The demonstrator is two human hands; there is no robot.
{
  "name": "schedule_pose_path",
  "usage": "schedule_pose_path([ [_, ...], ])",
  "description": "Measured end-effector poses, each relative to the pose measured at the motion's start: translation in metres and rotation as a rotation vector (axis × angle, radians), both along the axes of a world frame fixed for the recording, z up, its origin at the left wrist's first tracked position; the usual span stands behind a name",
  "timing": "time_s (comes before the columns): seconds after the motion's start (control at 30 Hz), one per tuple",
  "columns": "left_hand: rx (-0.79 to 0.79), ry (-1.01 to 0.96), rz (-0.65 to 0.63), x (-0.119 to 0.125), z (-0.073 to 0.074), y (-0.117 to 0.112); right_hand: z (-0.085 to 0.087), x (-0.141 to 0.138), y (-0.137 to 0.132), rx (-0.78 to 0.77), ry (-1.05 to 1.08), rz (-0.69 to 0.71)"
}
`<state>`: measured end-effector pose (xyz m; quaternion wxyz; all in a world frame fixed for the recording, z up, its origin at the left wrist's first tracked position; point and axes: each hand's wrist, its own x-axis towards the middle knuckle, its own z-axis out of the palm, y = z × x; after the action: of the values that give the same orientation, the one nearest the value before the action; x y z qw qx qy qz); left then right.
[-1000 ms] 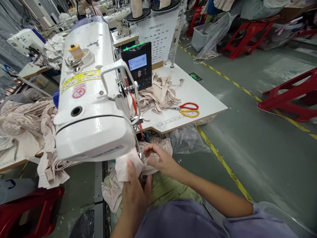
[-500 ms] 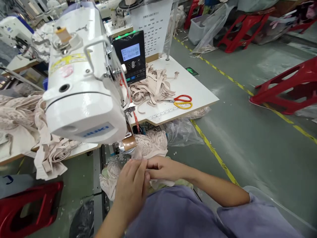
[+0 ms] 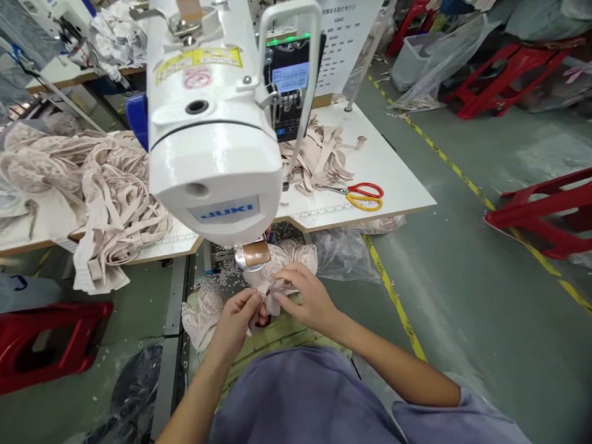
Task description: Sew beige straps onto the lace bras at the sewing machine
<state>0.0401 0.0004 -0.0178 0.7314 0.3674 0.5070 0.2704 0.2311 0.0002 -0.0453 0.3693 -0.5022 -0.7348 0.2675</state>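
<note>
Your left hand (image 3: 237, 316) and right hand (image 3: 309, 297) pinch a soft beige lace piece (image 3: 271, 290) between closed fingertips, just under the glossy, rounded white sewing machine (image 3: 213, 142). Flat beige straps (image 3: 319, 160) and red-and-yellow scissors (image 3: 363, 196) lie well beyond your right fingers.

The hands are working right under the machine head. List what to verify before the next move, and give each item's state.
1. Grip on the beige fabric piece: ok. The left hand and right hand both pinch it.
2. Fingers clear of the sewing machine head: ok. Both hands sit below it and do not touch it.
3. Needle position: cannot tell. It is hidden behind the head.
4. Control panel powered: ok. The screen is lit.
5. Scissors out of the way: ok. They lie on the table beside the strap pile.
6. Piece free of the lace garment: cannot tell.
</note>
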Motion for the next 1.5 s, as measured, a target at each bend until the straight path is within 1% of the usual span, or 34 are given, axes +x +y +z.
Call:
schedule_pose_path([
  [0.1, 0.192, 0.190, -0.035, 0.000, 0.005, -0.003, -0.001, -0.005, -0.004, -0.091, 0.046, 0.025],
  [0.17, 0.301, 0.314, -0.067, 0.000, 0.005, -0.003, -0.003, -0.009, -0.005, -0.096, 0.038, 0.021],
  [0.3, 0.388, 0.406, -0.101, 0.002, 0.006, -0.004, -0.001, -0.013, -0.004, -0.074, -0.030, -0.027],
  [0.37, 0.416, 0.439, -0.106, 0.003, 0.006, -0.004, 0.000, -0.012, -0.001, -0.054, -0.073, 0.019],
  [0.47, 0.444, 0.474, -0.118, 0.004, 0.003, -0.004, 0.002, -0.008, 0.003, 0.029, -0.132, 0.134],
  [0.57, 0.462, 0.487, -0.130, 0.004, 0.000, -0.007, 0.002, -0.001, 0.006, 0.083, -0.181, 0.179],
  [0.63, 0.447, 0.481, -0.114, 0.006, -0.003, -0.010, -0.001, 0.001, 0.006, 0.066, -0.165, 0.175],
  [0.73, 0.391, 0.457, -0.062, 0.011, -0.011, -0.011, -0.009, -0.003, 0.000, 0.023, -0.050, 0.125],
  [0.83, 0.343, 0.442, -0.004, 0.014, -0.021, -0.006, -0.020, -0.010, -0.013, 0.095, -0.015, 0.032],
  [0.9, 0.322, 0.426, 0.012, 0.013, -0.025, -0.003, -0.027, -0.007, -0.013, 0.156, -0.053, 0.053],
  [0.93, 0.317, 0.413, 0.009, 0.011, -0.026, -0.001, -0.030, 0.000, -0.007, 0.150, -0.099, 0.071],
  [0.97, 0.308, 0.393, 0.001, 0.008, -0.027, 0.001, -0.032, 0.012, 0.004, 0.121, -0.164, 0.054],
  [1.0, 0.312, 0.372, -0.006, 0.004, -0.029, 0.004, -0.033, 0.030, 0.019, 0.076, -0.244, -0.002],
  [1.03, 0.310, 0.356, -0.011, 0.000, -0.031, 0.006, -0.032, 0.053, 0.038, 0.017, -0.345, -0.115],
  [1.1, 0.235, 0.289, 0.058, -0.007, -0.035, 0.012, -0.023, 0.109, 0.080, -0.025, -0.482, -0.378],
  [1.17, 0.174, 0.242, 0.059, -0.011, -0.038, 0.014, -0.009, 0.164, 0.118, -0.062, -0.573, -0.507],
  [1.23, 0.141, 0.207, 0.052, -0.011, -0.037, 0.014, 0.002, 0.203, 0.146, -0.126, -0.645, -0.521],
  [1.27, 0.131, 0.188, 0.051, -0.010, -0.036, 0.013, 0.006, 0.216, 0.155, -0.158, -0.674, -0.499],
  [1.33, 0.111, 0.135, 0.062, -0.009, -0.032, 0.011, 0.010, 0.227, 0.163, -0.211, -0.721, -0.432],
  [1.37, 0.102, 0.106, 0.080, -0.008, -0.030, 0.010, 0.011, 0.229, 0.162, -0.228, -0.739, -0.399],
  [1.43, 0.070, 0.038, 0.122, -0.009, -0.025, 0.008, 0.011, 0.228, 0.148, -0.246, -0.762, -0.346],
  [1.5, 0.024, -0.036, 0.159, -0.010, -0.021, 0.006, 0.009, 0.222, 0.122, -0.248, -0.765, -0.318],
])
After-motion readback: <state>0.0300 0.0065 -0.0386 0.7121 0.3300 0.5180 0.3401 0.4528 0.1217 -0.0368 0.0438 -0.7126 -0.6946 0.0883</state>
